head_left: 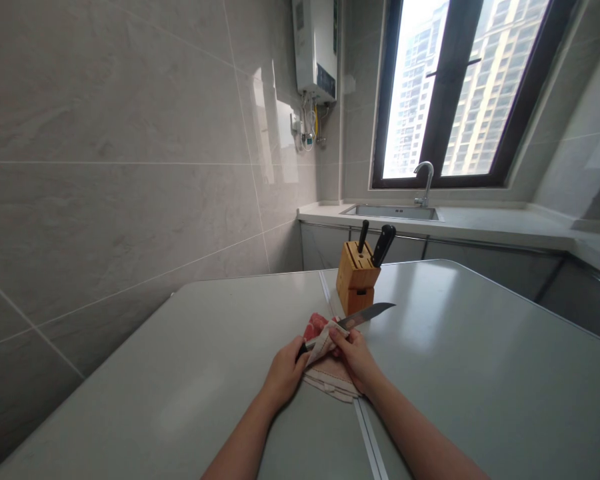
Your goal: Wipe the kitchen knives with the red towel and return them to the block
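Note:
A kitchen knife (pixel 367 314) lies slantwise in front of me, its blade pointing right and away. My left hand (pixel 285 375) is closed around its black handle. A pink and cream cloth (pixel 333 379) is folded over the blade near the handle and hangs down toward the table. My right hand (pixel 355 357) pinches that cloth against the blade. Behind the hands, a red patterned part of the cloth shows. Just beyond the blade stands a wooden knife block (pixel 357 277) with two black-handled tools in its slots.
The pale table (pixel 220 373) has a metal seam (pixel 367 433) running under the cloth. A tiled wall (pixel 130 200) borders it on the left. Farther back are a counter with a sink (pixel 393 212), a faucet (pixel 425 183), a window and a water heater (pixel 316 50).

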Action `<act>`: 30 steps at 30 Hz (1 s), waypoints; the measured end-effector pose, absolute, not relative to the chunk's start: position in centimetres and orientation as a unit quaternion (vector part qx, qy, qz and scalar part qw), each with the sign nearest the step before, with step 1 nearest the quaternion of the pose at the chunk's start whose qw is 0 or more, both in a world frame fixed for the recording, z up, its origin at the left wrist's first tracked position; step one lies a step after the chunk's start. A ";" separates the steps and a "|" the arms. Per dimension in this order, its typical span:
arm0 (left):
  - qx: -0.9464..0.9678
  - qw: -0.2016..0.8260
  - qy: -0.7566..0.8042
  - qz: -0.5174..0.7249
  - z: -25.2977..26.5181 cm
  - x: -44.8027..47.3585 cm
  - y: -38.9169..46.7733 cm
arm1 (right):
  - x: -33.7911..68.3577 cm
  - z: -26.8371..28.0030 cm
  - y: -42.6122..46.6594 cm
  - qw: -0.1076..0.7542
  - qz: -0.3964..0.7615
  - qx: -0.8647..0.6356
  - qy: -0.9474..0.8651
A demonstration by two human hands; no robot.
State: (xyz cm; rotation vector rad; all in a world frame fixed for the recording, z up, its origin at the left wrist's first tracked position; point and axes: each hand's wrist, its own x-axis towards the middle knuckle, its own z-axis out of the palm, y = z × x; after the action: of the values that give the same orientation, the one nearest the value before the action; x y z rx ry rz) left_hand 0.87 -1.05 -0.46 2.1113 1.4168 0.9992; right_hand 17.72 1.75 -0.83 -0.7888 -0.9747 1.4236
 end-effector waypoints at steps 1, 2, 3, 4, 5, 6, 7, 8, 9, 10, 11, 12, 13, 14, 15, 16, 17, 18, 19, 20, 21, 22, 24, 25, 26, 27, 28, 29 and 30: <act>0.756 0.203 0.508 0.359 -0.4 0.9 -1.1 | 17.7 -0.9 1.8 0.585 0.610 -0.336 -0.416; 0.756 0.203 0.507 0.361 -0.4 0.9 -1.1 | 17.7 -0.9 1.8 0.587 0.610 -0.333 -0.416; 0.755 0.204 0.506 0.364 -0.4 1.0 -1.2 | 17.8 -0.8 1.8 0.590 0.608 -0.329 -0.417; 0.752 0.204 0.506 0.368 -0.3 1.0 -1.2 | 17.8 -0.8 1.8 0.592 0.606 -0.325 -0.419; 0.749 0.205 0.507 0.373 -0.2 1.0 -1.2 | 17.8 -0.7 1.7 0.594 0.603 -0.323 -0.423; 0.745 0.205 0.509 0.379 -0.2 1.1 -1.2 | 17.8 -0.6 1.7 0.594 0.601 -0.320 -0.429; 0.740 0.205 0.512 0.386 -0.2 1.1 -1.2 | 17.8 -0.5 1.6 0.592 0.599 -0.318 -0.435; 0.734 0.206 0.514 0.394 -0.1 1.1 -1.2 | 17.9 -0.4 1.5 0.589 0.598 -0.318 -0.441; 0.727 0.207 0.515 0.404 -0.1 1.0 -1.1 | 17.9 -0.3 1.5 0.586 0.598 -0.317 -0.445; 0.721 0.208 0.517 0.413 -0.2 1.0 -1.1 | 17.9 -0.2 1.4 0.583 0.599 -0.317 -0.448; 0.714 0.210 0.518 0.421 -0.2 0.9 -1.0 | 17.9 -0.1 1.4 0.582 0.599 -0.318 -0.448; 0.709 0.212 0.518 0.428 -0.2 0.9 -0.9 | 17.9 -0.1 1.4 0.583 0.600 -0.319 -0.446; 0.705 0.213 0.519 0.434 -0.2 0.8 -0.8 | 18.0 -0.2 1.4 0.585 0.600 -0.319 -0.443; 0.703 0.214 0.519 0.437 -0.2 0.8 -0.8 | 18.0 -0.2 1.4 0.586 0.600 -0.319 -0.442; 0.701 0.214 0.519 0.440 -0.2 0.8 -0.8 | 18.0 -0.3 1.5 0.586 0.601 -0.319 -0.441; 0.701 0.214 0.518 0.441 -0.2 0.8 -0.8 | 18.0 -0.3 1.5 0.585 0.601 -0.319 -0.442; 0.701 0.215 0.518 0.442 -0.2 0.7 -0.8 | 18.0 -0.4 1.6 0.583 0.601 -0.319 -0.444; 0.701 0.215 0.517 0.441 -0.2 0.7 -0.8 | 18.0 -0.4 1.6 0.579 0.601 -0.320 -0.448; 0.703 0.216 0.516 0.439 -0.1 0.8 -0.8 | 18.0 -0.5 1.6 0.576 0.601 -0.321 -0.452; 0.705 0.217 0.515 0.437 -0.1 0.8 -0.9 | 18.0 -0.5 1.6 0.573 0.601 -0.321 -0.455; 0.707 0.218 0.514 0.434 -0.2 0.8 -0.9 | 18.0 -0.5 1.6 0.572 0.601 -0.321 -0.457; 0.710 0.218 0.513 0.430 -0.2 0.8 -1.0 | 18.0 -0.4 1.6 0.571 0.601 -0.319 -0.459; 0.714 0.220 0.512 0.423 -0.2 0.8 -1.0 | 17.9 -0.4 1.6 0.571 0.605 -0.315 -0.456; 0.716 0.221 0.512 0.420 -0.2 0.8 -1.0 | 17.9 -0.4 1.6 0.573 0.608 -0.313 -0.452; 0.718 0.222 0.512 0.416 -0.2 0.8 -1.0 | 17.9 -0.4 1.6 0.574 0.611 -0.311 -0.448; 0.720 0.222 0.511 0.413 -0.2 0.8 -1.0 | 17.9 -0.4 1.6 0.576 0.614 -0.310 -0.442; 0.723 0.222 0.510 0.410 -0.2 0.8 -1.0 | 17.9 -0.4 1.7 0.579 0.616 -0.309 -0.436; 0.726 0.221 0.509 0.406 -0.2 0.9 -1.0 | 17.9 -0.4 1.7 0.583 0.617 -0.306 -0.430; 0.730 0.219 0.508 0.401 -0.2 0.9 -1.1 | 17.9 -0.4 1.7 0.586 0.620 -0.301 -0.426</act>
State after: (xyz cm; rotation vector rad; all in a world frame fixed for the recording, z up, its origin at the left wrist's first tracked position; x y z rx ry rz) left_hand 0.87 -1.06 -0.20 2.0200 1.4044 1.1099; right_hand 17.94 1.70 -0.41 -0.7020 -0.9925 1.4469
